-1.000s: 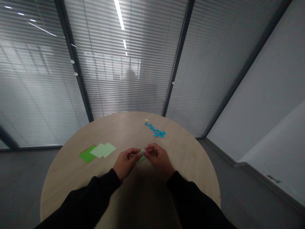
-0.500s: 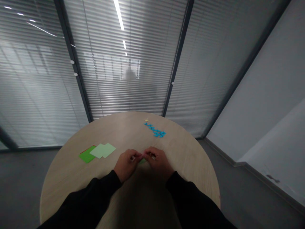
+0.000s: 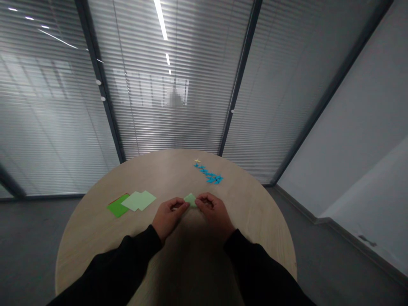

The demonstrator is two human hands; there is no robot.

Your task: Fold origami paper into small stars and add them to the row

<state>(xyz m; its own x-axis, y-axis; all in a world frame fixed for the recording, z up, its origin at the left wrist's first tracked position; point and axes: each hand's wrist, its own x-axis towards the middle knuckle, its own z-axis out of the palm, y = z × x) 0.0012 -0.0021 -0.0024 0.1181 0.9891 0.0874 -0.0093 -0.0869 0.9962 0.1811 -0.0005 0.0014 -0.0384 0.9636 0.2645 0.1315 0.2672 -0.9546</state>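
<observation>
Both my hands are close together over the middle of the round wooden table point(image 3: 245, 216). My left hand point(image 3: 168, 215) and my right hand point(image 3: 213, 211) pinch a small piece of folded pale green paper point(image 3: 190, 199) between their fingertips. Its pointed top shows above my fingers, and its lower part is hidden by them. To the left of my left hand lie a stack of loose pale green paper squares point(image 3: 138, 200) and a darker green paper sheet point(image 3: 117, 206), partly under them, with a red edge showing.
Near the far table edge lie a row of several small blue folded paper pieces point(image 3: 208, 175) and a small yellow paper star point(image 3: 197, 160). Slatted glass partitions point(image 3: 168, 106) stand behind the table, and a grey floor surrounds it.
The folded green paper now shows above my fingertips, where it was mostly hidden half a second ago. My hands have drawn slightly apart.
</observation>
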